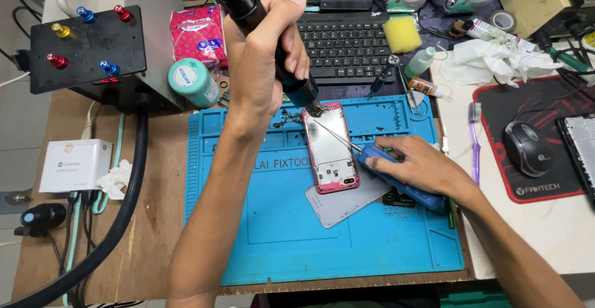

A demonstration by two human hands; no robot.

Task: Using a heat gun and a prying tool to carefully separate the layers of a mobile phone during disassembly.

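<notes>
A pink-framed phone (330,150) lies open, back off, on a blue work mat (291,233). My left hand (263,60) grips a black hot-air handle (248,4) whose nozzle points down at the phone's top edge. My right hand (415,165) holds a blue-handled tool (403,181) with a thin metal tip reaching onto the phone's upper part. A grey back cover (347,202) lies partly under the phone.
A black and grey station box (93,48) with coloured knobs stands at the back left, its thick hose (124,202) curving down. A teal round container (193,82), keyboard (347,41), yellow sponge (401,33), purple toothbrush (475,140), mouse (525,148) and white charger box (75,165) surround the mat.
</notes>
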